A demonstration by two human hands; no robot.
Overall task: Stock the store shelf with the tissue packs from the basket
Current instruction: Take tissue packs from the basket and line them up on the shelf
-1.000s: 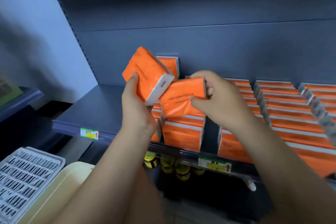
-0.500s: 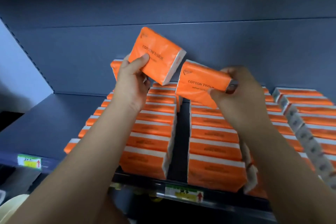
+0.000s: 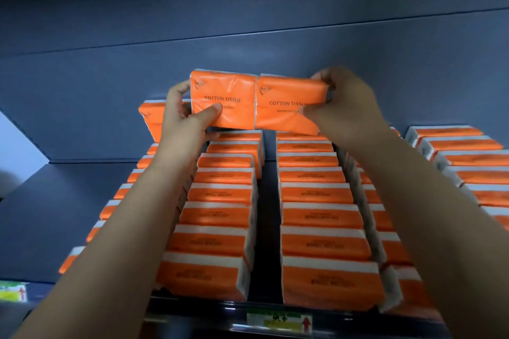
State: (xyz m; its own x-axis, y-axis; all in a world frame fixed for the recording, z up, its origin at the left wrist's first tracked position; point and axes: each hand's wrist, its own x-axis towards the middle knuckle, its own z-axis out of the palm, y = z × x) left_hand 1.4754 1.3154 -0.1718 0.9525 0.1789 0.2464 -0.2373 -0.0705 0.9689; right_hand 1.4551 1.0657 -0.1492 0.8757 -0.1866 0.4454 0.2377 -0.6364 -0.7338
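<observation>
Tilted apart earlier, the orange film-wrapped left tissue pack (image 3: 228, 85) and right tissue pack (image 3: 283, 88) now stand edge to edge above the stocked rows (image 3: 316, 217), near the back edge of the dark blue metal shelf (image 3: 82, 201). Left hand (image 3: 179, 124) and right hand (image 3: 349, 110) each grip an outer end; light, soft, slick packs probably hold best there.

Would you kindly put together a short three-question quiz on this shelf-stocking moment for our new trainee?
1. True or false: the left hand grips one orange plastic-wrapped tissue pack, and the right hand grips a second orange pack.
2. The two held packs are: A) side by side, edges meeting; B) stacked flat, one on the other; C) far apart.
3. Fill in: each held pack reads "COTTON ____".
Key: 1 true; 2 A; 3 TISSUE.
</observation>
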